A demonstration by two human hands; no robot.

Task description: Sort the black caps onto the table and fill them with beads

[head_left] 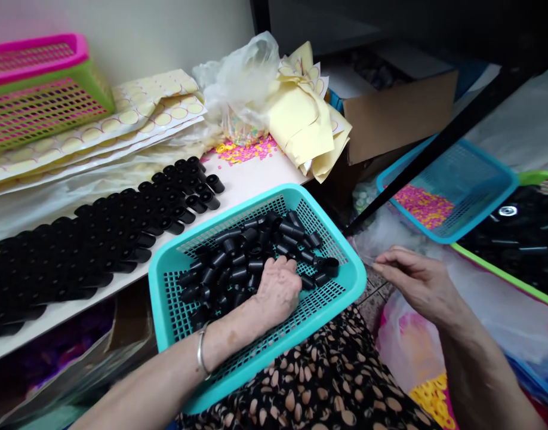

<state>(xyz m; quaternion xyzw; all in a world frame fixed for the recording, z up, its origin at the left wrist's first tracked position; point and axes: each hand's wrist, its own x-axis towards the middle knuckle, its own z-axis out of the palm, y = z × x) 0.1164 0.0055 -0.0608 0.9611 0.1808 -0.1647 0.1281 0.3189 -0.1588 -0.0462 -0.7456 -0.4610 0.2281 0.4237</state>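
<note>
Now the left hand point(278, 289) lies palm down inside the teal basket point(164, 280) that rests on the person's patterned lap point(328, 382). Its fingers curl into the heap of black caps point(238, 266), and the knuckles hide whether any cap is actually gripped. A metal bangle point(201, 352) circles that wrist. The right hand point(412, 278) hangs just outside the basket's right rim, loosely open with the fingers stretched toward the caps, and nothing shows in it.

To the left, the white table point(256, 179) carries long rows of more black caps point(99, 239) lying close together. Behind them lie sheets of round stickers point(122, 119), and a green basket point(45, 107) with a pink basket point(32, 54) stacked in it. Farther back, a clear plastic bag point(242, 83) and a pile of yellow backing papers point(301, 113) stand over scattered pink and yellow rings point(247, 149). A cardboard box point(399, 113) sits beyond.

On the right, a black rod point(435, 149) slants down across a blue basket point(471, 173) that holds pink bits point(424, 206), ending near the teal basket's far corner. A green-rimmed tray point(502, 272) of dark parts lies beside it.
</note>
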